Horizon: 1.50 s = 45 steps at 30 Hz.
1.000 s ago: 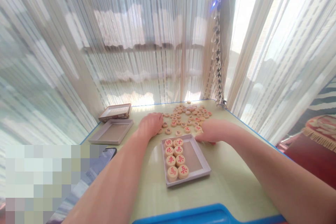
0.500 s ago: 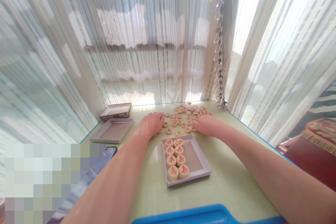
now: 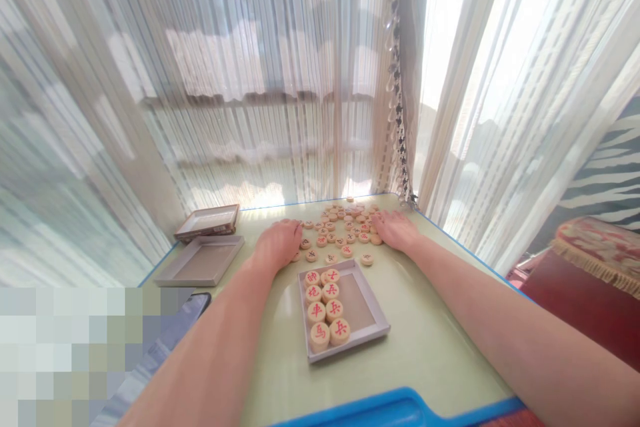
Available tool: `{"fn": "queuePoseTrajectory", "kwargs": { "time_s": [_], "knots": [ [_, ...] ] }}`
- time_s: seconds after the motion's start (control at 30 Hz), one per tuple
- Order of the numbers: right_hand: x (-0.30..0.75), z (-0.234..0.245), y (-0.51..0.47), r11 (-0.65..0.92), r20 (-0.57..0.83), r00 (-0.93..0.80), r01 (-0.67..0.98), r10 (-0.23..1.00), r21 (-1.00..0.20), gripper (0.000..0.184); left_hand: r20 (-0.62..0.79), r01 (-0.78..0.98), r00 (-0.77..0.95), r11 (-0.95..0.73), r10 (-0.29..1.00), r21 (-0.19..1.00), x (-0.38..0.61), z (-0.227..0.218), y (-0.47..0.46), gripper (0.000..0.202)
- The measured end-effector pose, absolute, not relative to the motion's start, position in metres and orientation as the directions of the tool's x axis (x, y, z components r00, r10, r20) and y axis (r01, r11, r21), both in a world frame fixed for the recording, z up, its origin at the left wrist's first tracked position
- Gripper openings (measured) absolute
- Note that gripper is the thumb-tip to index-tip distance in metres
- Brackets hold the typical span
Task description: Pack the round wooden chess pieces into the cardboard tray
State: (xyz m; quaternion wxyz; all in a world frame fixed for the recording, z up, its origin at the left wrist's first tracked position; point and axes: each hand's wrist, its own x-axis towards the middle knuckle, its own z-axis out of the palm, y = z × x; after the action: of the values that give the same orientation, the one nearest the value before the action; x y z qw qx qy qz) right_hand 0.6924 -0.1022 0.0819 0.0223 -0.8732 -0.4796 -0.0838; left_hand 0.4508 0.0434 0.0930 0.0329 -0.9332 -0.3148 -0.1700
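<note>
Sheer curtains back a pale green table [image 3: 425, 347] bearing a shallow grey rectangular cardboard tray [image 3: 359, 307]. Just beyond the tray lies a loose cluster of round wooden chess pieces [image 3: 340, 230]. Beyond the tray's left corner the left hand [image 3: 277, 245] rests curled on them, grasp indiscernible; beyond its right corner the right hand [image 3: 395, 230] lies flat, fingers extended, holding nothing.

Bright backlit daylight, edge distortion
</note>
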Motion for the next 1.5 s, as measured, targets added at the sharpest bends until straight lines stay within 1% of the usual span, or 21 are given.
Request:
{"fn": "queuePoseTrajectory", "kwargs": {
  "time_s": [0.07,0.17,0.23,0.33,0.4,0.47,0.53,0.63,0.7,0.8,0.9,1.03,1.13,1.23,1.4,1.5],
  "knots": [
    [0.692,0.076,-0.097,-0.510,0.138,0.503,0.860,0.853,0.019,0.057,0.353,0.589,0.745,-0.807,0.566,0.049,0.451,0.093,0.044,0.039],
    [0.686,0.076,-0.093,-0.443,0.108,0.441,0.897,0.891,-0.003,0.058,0.357,0.582,0.753,-0.813,0.552,0.030,0.451,0.092,0.044,0.039],
    [0.681,0.078,-0.092,-0.404,0.091,0.404,0.914,0.910,-0.026,0.062,0.354,0.575,0.765,-0.818,0.538,0.001,0.451,0.092,0.045,0.038],
    [0.673,0.082,-0.092,-0.346,0.048,0.352,0.934,0.935,-0.093,0.067,0.334,0.551,0.798,-0.832,0.501,-0.067,0.450,0.090,0.047,0.034],
    [0.669,0.085,-0.094,-0.322,0.028,0.328,0.938,0.944,-0.132,0.067,0.316,0.533,0.818,-0.840,0.481,-0.101,0.450,0.090,0.048,0.032],
    [0.667,0.089,-0.097,-0.324,0.044,0.334,0.934,0.941,-0.150,0.063,0.307,0.533,0.820,-0.840,0.482,-0.103,0.450,0.089,0.049,0.033],
    [0.667,0.095,-0.099,-0.389,0.106,0.404,0.911,0.909,-0.137,0.060,0.314,0.547,0.807,-0.833,0.500,-0.079,0.450,0.090,0.049,0.036],
    [0.664,0.104,-0.103,-0.538,0.194,0.545,0.838,0.815,-0.093,0.058,0.324,0.563,0.789,-0.825,0.522,-0.042,0.450,0.092,0.046,0.039],
    [0.660,0.109,-0.104,-0.579,0.179,0.581,0.813,0.794,-0.067,0.052,0.319,0.574,0.782,-0.818,0.536,-0.031,0.450,0.093,0.044,0.040],
    [0.649,0.114,-0.106,-0.558,0.093,0.557,0.830,0.825,-0.021,0.040,0.314,0.584,0.776,-0.811,0.547,-0.030,0.451,0.094,0.043,0.041],
    [0.635,0.119,-0.108,-0.515,0.033,0.515,0.857,0.857,0.006,0.039,0.310,0.588,0.774,-0.808,0.552,-0.031,0.451,0.094,0.044,0.041],
    [0.621,0.125,-0.112,-0.473,-0.017,0.473,0.881,0.881,-0.023,0.039,0.298,0.572,0.794,-0.818,0.530,-0.068,0.451,0.093,0.045,0.039],
    [0.617,0.127,-0.115,-0.458,-0.072,0.457,0.889,0.886,0.002,0.040,0.298,0.597,0.771,-0.802,0.562,-0.031,0.451,0.095,0.043,0.041],
    [0.618,0.125,-0.116,-0.465,-0.123,0.467,0.884,0.876,0.051,0.035,0.290,0.618,0.754,-0.786,0.590,-0.007,0.451,0.096,0.042,0.042],
    [0.622,0.122,-0.113,-0.454,-0.114,0.456,0.890,0.883,0.041,0.028,0.282,0.605,0.768,-0.796,0.575,-0.025,0.451,0.095,0.043,0.042],
    [0.622,0.121,-0.112,-0.462,-0.067,0.462,0.887,0.884,0.016,0.024,0.282,0.608,0.762,-0.794,0.583,-0.003,0.451,0.096,0.043,0.041]
  ]
}}
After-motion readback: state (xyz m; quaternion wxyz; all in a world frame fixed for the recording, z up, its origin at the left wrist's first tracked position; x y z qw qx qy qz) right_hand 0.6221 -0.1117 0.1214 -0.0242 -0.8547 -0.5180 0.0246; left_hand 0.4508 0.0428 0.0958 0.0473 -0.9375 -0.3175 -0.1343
